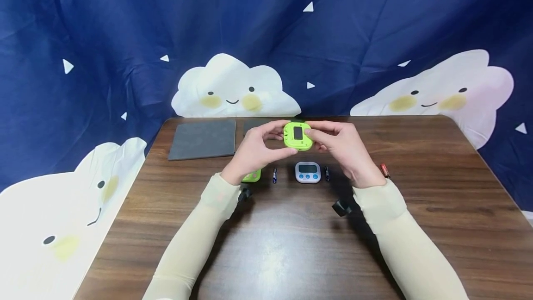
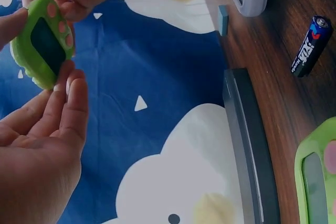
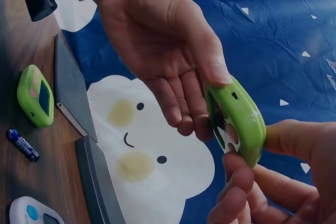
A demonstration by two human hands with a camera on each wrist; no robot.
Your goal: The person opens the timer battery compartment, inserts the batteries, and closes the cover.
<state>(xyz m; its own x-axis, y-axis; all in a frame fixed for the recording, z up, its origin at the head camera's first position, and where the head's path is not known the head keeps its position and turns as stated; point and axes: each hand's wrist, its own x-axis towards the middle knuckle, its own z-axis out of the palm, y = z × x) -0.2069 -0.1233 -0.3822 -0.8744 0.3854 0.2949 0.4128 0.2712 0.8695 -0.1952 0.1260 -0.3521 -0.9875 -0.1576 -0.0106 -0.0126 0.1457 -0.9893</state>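
Note:
A bright green digital timer (image 1: 298, 144) is held up between both hands above the table, its back with a dark rectangular patch turned to the head view. My left hand (image 1: 254, 149) pinches its left side between thumb and fingers. The right hand (image 1: 343, 145) grips the right side, thumb on the back. In the left wrist view the timer's (image 2: 48, 40) dark screen and pink buttons show. On the table below lie a white timer (image 1: 308, 178) with blue buttons and a second green timer (image 1: 251, 177), partly hidden by the left wrist.
Dark batteries (image 1: 275, 176) lie on either side of the white timer; a red battery (image 1: 385, 170) lies by the right forearm. A dark grey flat board (image 1: 203, 139) rests at the back left, beside another dark flat object (image 1: 251, 125). A blue cloud-patterned curtain (image 1: 266, 17) hangs behind the wooden table (image 1: 275, 244).

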